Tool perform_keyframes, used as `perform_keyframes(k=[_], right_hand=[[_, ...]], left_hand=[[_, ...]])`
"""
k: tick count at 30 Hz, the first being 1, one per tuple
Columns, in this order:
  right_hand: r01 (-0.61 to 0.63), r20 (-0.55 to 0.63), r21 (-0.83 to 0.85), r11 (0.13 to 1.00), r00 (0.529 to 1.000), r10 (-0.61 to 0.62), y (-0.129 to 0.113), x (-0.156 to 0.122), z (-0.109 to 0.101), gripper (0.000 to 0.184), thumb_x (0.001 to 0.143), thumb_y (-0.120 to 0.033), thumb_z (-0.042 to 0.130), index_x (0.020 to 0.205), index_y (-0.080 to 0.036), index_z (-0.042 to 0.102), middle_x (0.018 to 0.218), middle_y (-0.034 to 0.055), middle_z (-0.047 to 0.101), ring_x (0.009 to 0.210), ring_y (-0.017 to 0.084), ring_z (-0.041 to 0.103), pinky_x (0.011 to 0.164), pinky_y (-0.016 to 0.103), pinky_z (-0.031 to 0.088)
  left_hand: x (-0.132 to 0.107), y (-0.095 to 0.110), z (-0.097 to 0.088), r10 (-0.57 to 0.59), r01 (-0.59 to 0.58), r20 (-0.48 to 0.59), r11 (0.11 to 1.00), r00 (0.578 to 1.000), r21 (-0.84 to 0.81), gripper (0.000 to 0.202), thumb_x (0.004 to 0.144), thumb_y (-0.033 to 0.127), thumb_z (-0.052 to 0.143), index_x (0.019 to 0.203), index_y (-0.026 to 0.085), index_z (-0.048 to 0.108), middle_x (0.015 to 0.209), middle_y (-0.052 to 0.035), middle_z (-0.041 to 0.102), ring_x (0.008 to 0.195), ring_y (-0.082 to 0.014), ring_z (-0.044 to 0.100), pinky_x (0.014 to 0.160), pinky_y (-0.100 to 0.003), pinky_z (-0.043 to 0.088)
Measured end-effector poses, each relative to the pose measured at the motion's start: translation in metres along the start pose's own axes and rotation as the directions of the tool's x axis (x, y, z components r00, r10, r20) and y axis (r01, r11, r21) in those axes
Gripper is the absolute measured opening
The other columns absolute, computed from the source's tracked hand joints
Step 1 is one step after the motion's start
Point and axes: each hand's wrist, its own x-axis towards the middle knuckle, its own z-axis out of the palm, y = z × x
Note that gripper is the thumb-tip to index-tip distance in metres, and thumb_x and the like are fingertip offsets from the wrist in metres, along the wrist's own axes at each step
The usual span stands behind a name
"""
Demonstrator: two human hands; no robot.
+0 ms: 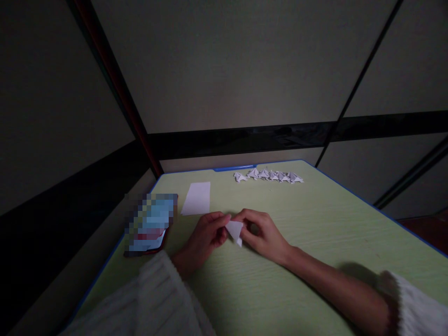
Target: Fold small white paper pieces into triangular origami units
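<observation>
White knit sleeves lie nearest the camera, over and beside the near side of a pale green, wood-grained table with a blue edge. Over the table's middle, somewhat toward its near side, is a small folded piece of white paper, roughly a triangle, broad at the top and tapering to a narrow tip that points down toward the tabletop. It looks crisp-edged and plain, though the light is dim and the fold layers are hard to make out. The left hand is mostly closed, fingers curled under, with thumb and forefinger pinching the paper's upper left corner. The right hand is loosely curled, a rounded gap showing between thumb and forefinger, its fingertips closed on the paper's right edge. At the table's left edge lies a dark, red-rimmed phone with a lit screen, largely pixelated. On the table's far left part rests a flat, four-sided white sheet. Along the table's far edge stands a row of small, pointed white folded-paper figures, close together except the leftmost, set slightly apart.
</observation>
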Motion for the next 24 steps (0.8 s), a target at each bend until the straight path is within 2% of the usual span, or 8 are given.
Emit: perform_keyframes(k=[2,5,9,12,16,18,21,24], right_hand=[[0.009,-0.041,-0.091,0.996,0.999,-0.013,0.001,0.0,-0.002,0.017,0.074,-0.025,0.048,0.065,-0.013,0.055,0.059,0.0002,0.049,0.055,0.009,0.042,0.052,0.021,0.033],[-0.106,-0.049,0.053,0.993,0.993,0.109,0.005,0.003,-0.002,0.026,0.074,-0.035,0.047,0.063,-0.012,0.053,0.057,0.0002,0.048,0.053,0.01,0.041,0.05,0.021,0.032],[-0.196,0.06,0.343,0.919,0.981,0.187,0.012,0.008,0.0,0.033,0.073,-0.043,0.045,0.065,-0.011,0.051,0.057,-0.0005,0.047,0.051,0.009,0.04,0.049,0.021,0.03],[-0.237,0.127,0.38,0.894,0.971,0.204,0.014,0.009,-0.001,0.034,0.073,-0.044,0.045,0.061,-0.012,0.047,0.053,-0.0026,0.041,0.047,0.007,0.036,0.046,0.021,0.029],[-0.126,-0.246,0.181,0.975,0.955,0.169,0.012,0.008,-0.005,0.028,0.061,-0.031,0.062,0.062,-0.016,0.038,0.053,-0.0065,0.035,0.047,0.006,0.031,0.044,0.018,0.025],[-0.078,-0.336,0.1,0.992,0.936,0.108,0.01,0.006,-0.005,0.029,0.059,-0.024,0.065,0.063,-0.017,0.037,0.054,-0.0074,0.034,0.047,0.005,0.03,0.044,0.018,0.024],[-0.113,-0.062,0.298,0.948,0.989,0.137,0.005,0.003,-0.002,0.022,0.066,-0.024,0.059,0.067,-0.017,0.039,0.053,-0.0074,0.036,0.046,0.005,0.032,0.043,0.018,0.026],[-0.186,0.168,0.484,0.855,0.979,0.118,0.001,0.001,0.003,0.025,0.063,-0.022,0.062,0.064,-0.016,0.038,0.054,-0.007,0.04,0.046,0.004,0.038,0.043,0.017,0.029]], left_hand=[[0.0,-0.002,0.0,-0.054,0.057,0.035,0.994,0.998,-0.094,0.026,0.065,0.037,0.053,0.054,0.016,0.043,0.043,0.0064,0.041,0.038,-0.0035,0.036,0.039,-0.015,0.029],[0.0,-0.004,0.001,-0.02,0.031,0.093,0.992,0.995,-0.12,0.03,0.069,0.041,0.047,0.052,0.015,0.042,0.039,0.0059,0.041,0.034,-0.0032,0.033,0.035,-0.016,0.024],[-0.001,-0.002,0.003,0.051,-0.05,0.13,0.999,0.99,-0.015,0.032,0.069,0.043,0.045,0.054,0.015,0.044,0.039,0.0054,0.043,0.031,-0.0039,0.035,0.032,-0.016,0.023],[-0.002,-0.002,0.003,0.093,-0.107,0.117,0.987,0.989,0.117,0.029,0.07,0.037,0.044,0.052,0.015,0.045,0.038,0.0058,0.042,0.032,-0.0039,0.035,0.032,-0.016,0.023],[-0.001,-0.003,0.002,0.145,-0.156,0.072,0.97,0.987,0.188,0.031,0.072,0.032,0.043,0.046,0.016,0.038,0.038,0.0068,0.037,0.034,-0.0033,0.032,0.034,-0.016,0.024],[-0.001,-0.004,0.002,0.158,-0.168,0.065,0.965,0.985,0.202,0.03,0.072,0.031,0.043,0.047,0.016,0.038,0.039,0.0072,0.036,0.034,-0.003,0.03,0.035,-0.016,0.024],[-0.001,-0.003,0.003,0.17,-0.191,0.118,0.964,0.978,0.188,0.026,0.073,0.032,0.042,0.052,0.015,0.043,0.044,0.006,0.041,0.035,-0.0034,0.034,0.035,-0.016,0.027],[-0.002,-0.002,0.004,0.164,-0.187,0.177,0.974,0.971,0.125,0.025,0.071,0.035,0.044,0.058,0.014,0.047,0.048,0.0046,0.044,0.039,-0.0049,0.039,0.036,-0.016,0.033]])
